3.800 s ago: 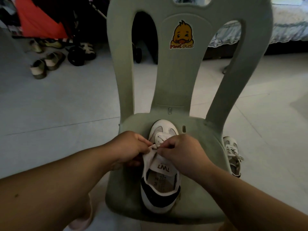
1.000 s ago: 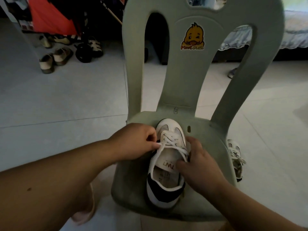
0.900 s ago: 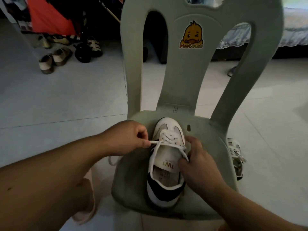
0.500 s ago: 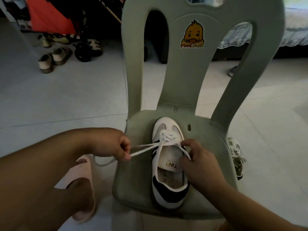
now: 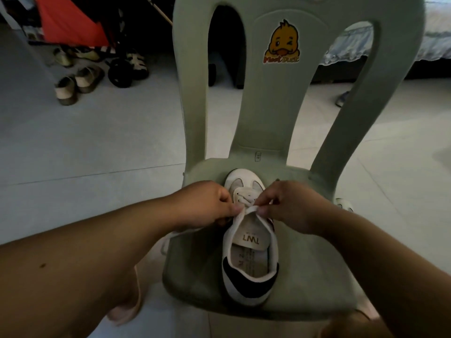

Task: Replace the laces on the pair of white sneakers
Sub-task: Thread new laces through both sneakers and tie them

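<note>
Left hand [image 5: 207,207] and right hand [image 5: 292,207] each pinched the flat white lace [image 5: 249,210] between them; pulling evenly seemed wisest to snug the white, dark-heeled sneaker [image 5: 249,286].

One chair [image 5: 307,276], one lace [image 5: 249,210], two sneakers [image 5: 250,240] [image 5: 343,205], one left hand [image 5: 207,203], one right hand [image 5: 292,206].

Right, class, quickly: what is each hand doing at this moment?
Left hand: closed, pinching the white lace above the sneaker.
Right hand: closed, pinching the same lace.
</note>
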Action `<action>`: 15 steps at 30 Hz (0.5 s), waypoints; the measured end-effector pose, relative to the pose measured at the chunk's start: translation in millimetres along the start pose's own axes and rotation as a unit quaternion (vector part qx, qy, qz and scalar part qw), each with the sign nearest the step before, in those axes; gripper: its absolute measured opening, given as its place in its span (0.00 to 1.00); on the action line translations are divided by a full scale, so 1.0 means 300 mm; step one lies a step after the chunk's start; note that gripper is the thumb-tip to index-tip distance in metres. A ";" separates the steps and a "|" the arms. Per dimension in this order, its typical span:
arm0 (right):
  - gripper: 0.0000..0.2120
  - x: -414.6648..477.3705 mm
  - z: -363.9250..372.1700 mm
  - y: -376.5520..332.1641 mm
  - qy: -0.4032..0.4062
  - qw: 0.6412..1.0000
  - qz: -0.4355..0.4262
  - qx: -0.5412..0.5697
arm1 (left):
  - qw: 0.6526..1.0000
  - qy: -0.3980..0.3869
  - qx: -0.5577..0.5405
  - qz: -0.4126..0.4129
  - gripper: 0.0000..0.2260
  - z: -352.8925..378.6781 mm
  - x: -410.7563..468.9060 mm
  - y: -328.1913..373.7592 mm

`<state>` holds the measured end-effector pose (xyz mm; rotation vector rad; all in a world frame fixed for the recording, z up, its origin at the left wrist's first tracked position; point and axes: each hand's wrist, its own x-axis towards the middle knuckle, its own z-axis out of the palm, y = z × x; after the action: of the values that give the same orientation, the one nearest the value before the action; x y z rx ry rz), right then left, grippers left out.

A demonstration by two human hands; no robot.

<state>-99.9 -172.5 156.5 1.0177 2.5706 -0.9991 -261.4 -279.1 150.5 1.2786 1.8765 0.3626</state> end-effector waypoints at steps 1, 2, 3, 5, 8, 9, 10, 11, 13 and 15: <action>0.05 0.005 -0.011 -0.001 -0.010 1.000 -0.007 0.002 | 1.000 -0.002 -0.002 0.000 0.12 -0.001 0.001 0.001; 0.06 0.009 -0.019 0.002 -0.019 1.000 -0.012 0.010 | 1.000 -0.005 -0.003 0.000 0.11 -0.004 0.001 0.001; 0.07 0.014 -0.024 0.008 -0.028 0.999 -0.017 0.031 | 1.000 -0.009 -0.006 0.001 0.11 -0.007 -0.001 0.001; 0.09 0.020 -0.025 0.024 -0.049 0.990 -0.022 0.133 | 0.999 -0.021 -0.025 0.002 0.09 -0.009 -0.007 -0.003; 0.08 0.033 -0.012 0.033 -0.085 0.961 -0.011 0.263 | 0.998 -0.031 -0.061 -0.005 0.08 -0.005 -0.017 -0.017; 0.08 0.035 -0.006 0.026 -0.092 0.959 -0.004 0.268 | 0.997 -0.031 -0.074 -0.007 0.08 -0.002 -0.018 -0.021; 0.08 0.037 0.000 0.018 -0.092 0.960 -0.001 0.265 | 0.996 -0.030 -0.086 -0.008 0.08 0.000 -0.019 -0.026; 0.07 0.039 0.005 0.008 -0.086 0.962 -0.001 0.261 | 0.995 -0.030 -0.096 -0.009 0.08 0.002 -0.020 -0.029; 0.08 0.040 0.009 -0.006 -0.070 0.966 -0.001 0.250 | 0.994 -0.028 -0.107 -0.007 0.08 0.005 -0.023 -0.033; 0.08 0.038 0.009 -0.013 -0.060 0.971 0.003 0.232 | 0.995 -0.021 -0.101 -0.002 0.07 0.006 -0.025 -0.035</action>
<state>-111.2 -170.3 151.8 1.0245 2.2823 -1.6554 -265.6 -290.5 146.3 1.1364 1.7581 0.5058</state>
